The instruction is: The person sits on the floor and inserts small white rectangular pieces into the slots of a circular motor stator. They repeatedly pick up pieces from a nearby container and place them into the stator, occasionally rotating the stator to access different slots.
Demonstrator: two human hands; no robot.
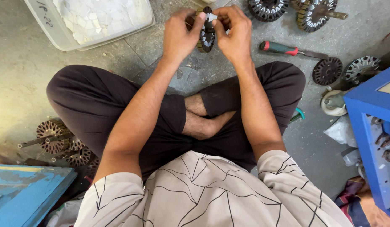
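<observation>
My left hand [178,35] and right hand [233,33] are both clamped on a slotted motor core [206,35], held on edge just above the floor [18,71], far from my crossed legs. The fingertips [202,17] pinch a small white slip [212,17] at its top (paper, I think). A screwdriver [287,50] lies right; a white bin [77,25] sits far left.

Pale line-patterned short-sleeved shirt [212,193], dark trousers [90,101], bare feet [201,120]
</observation>
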